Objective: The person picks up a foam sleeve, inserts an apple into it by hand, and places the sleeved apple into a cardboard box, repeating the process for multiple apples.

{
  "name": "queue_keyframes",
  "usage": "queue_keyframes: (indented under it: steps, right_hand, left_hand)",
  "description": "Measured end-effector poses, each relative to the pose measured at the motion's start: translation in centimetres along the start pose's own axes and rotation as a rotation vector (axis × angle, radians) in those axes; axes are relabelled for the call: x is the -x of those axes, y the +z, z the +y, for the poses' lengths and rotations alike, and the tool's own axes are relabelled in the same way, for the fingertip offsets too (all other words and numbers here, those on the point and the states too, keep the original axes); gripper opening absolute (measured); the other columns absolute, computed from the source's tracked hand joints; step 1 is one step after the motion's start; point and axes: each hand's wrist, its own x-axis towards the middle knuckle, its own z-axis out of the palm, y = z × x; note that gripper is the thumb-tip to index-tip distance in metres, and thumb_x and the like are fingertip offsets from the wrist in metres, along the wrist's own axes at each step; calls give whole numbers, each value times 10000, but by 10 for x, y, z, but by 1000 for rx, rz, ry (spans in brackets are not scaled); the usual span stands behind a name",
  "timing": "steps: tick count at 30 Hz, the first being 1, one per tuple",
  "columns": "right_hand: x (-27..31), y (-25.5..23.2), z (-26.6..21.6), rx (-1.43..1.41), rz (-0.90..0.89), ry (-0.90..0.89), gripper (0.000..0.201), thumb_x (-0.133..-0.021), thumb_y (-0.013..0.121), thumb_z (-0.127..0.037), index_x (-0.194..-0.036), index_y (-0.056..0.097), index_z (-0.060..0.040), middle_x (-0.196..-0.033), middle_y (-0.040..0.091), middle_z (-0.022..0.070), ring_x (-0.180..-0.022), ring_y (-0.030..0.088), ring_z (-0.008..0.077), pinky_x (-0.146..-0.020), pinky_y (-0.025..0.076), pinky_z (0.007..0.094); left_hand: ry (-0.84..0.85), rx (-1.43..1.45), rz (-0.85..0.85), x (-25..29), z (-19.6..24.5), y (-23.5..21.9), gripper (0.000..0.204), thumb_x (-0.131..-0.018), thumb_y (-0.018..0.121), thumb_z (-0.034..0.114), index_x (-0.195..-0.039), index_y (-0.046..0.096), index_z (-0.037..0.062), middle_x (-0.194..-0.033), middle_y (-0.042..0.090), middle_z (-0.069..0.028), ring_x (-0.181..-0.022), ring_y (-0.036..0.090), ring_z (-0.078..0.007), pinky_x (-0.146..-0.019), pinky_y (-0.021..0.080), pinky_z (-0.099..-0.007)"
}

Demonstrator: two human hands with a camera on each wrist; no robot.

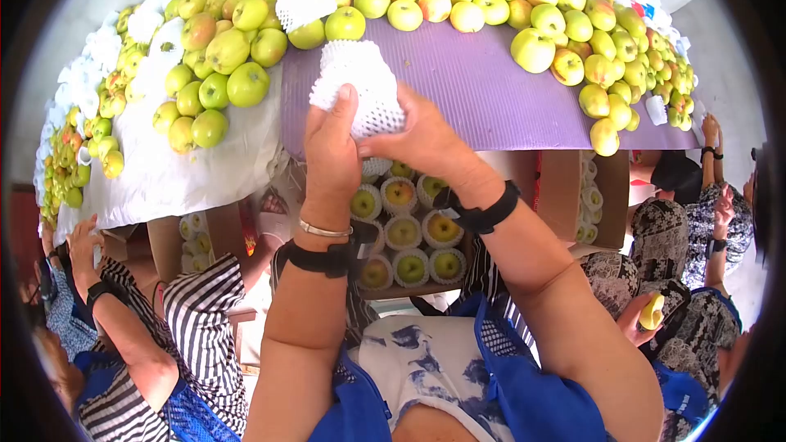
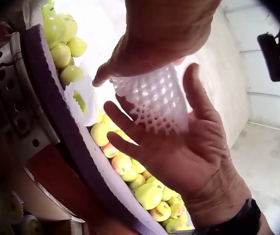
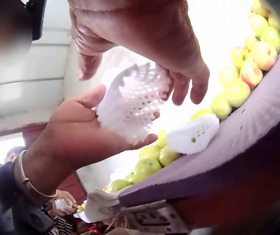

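A white foam fruit net [image 1: 352, 78] is between my two hands, over the front part of the table. No apple shows through its mesh in either wrist view. My left hand [image 1: 332, 147] holds it from the left, thumb along its side; in the left wrist view the net [image 2: 154, 100] lies against the palm and two fingers stick out past it. From the right and above, my right hand [image 1: 422, 135] grips the net, its fingertips [image 3: 180, 93] at the net's edge. Just beyond lie green-yellow apples [image 1: 345, 23] and another foam net [image 1: 304, 6].
Apples [image 1: 248, 84] are heaped left, far and right around a purple corrugated board [image 1: 483, 82]. Below the table edge a carton holds apples in foam nets [image 1: 401, 233]. People stand close on both sides; a hand [image 1: 634, 323] at right holds an apple [image 1: 652, 313].
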Motion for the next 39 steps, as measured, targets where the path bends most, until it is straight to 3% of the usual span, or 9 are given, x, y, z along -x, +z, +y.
queue_keyframes:
  steps: [4,10,13,17,18,24,30,33,39]
  right_hand:
    - [-1,1,7,-206,-127,206,580,-653,729,-92,-1176,491,-18,-1049,590,86,-944,555,160,-835,450,303]
    - [2,7,3,271,233,-291,666,-628,730,-52,-1229,444,-26,-1103,572,97,-1004,540,168,-872,440,309]
    - [3,5,-6,-59,69,-96,720,-621,739,-41,-1260,408,-39,-1137,557,99,-1047,520,169,-885,433,307]
    - [3,4,2,-176,-146,258,411,-660,717,-21,-1052,597,-37,-960,642,33,-907,580,120,-807,468,277]
    - [4,6,5,-148,-110,216,275,-677,713,-47,-943,643,-34,-882,658,8,-828,594,97,-751,482,266]
    - [7,3,-4,142,-179,297,353,-716,700,-61,-1052,593,-37,-985,631,18,-908,572,97,-805,457,268]
    - [9,9,-9,364,71,-380,345,-701,679,-68,-1028,584,-16,-921,624,37,-874,570,122,-774,460,281]
    - [15,10,0,14,-135,43,336,-719,677,-61,-1033,569,-14,-919,621,33,-889,561,116,-780,455,279]
    - [17,30,-2,141,-119,73,217,-755,644,-53,-957,577,-11,-829,628,33,-795,585,144,-713,466,277]
  left_hand:
    - [-45,73,-129,-4,1,-6,361,-923,392,157,-1193,451,-77,-1127,563,-154,-1035,547,-225,-920,404,-346]
    - [-46,100,-54,1,2,-5,377,-910,418,145,-1216,429,-75,-1134,553,-152,-1042,541,-226,-934,402,-341]
    - [44,3,-28,5,-6,-1,382,-915,431,118,-1261,390,-38,-1192,504,-124,-1068,510,-192,-924,410,-323]
    - [-35,220,-154,6,7,-9,385,-889,456,119,-1227,396,-54,-1140,548,-154,-1032,546,-242,-898,435,-377]
    - [-37,275,-193,6,8,-9,394,-881,470,128,-1220,398,-59,-1135,556,-166,-1029,552,-263,-892,440,-399]
    - [-6,103,-163,13,14,-8,380,-835,550,142,-1152,440,-37,-962,587,-126,-880,578,-199,-834,466,-359]
    - [-35,267,-220,13,22,-9,211,-858,538,128,-1001,519,-27,-910,589,-132,-838,570,-195,-804,455,-339]
    - [-25,284,-189,16,24,-6,156,-882,504,129,-947,509,-13,-849,583,-126,-786,563,-190,-757,467,-338]
    - [100,267,-135,24,27,-2,256,-929,479,233,-806,507,10,-661,504,-34,-608,481,-98,-613,431,-251]
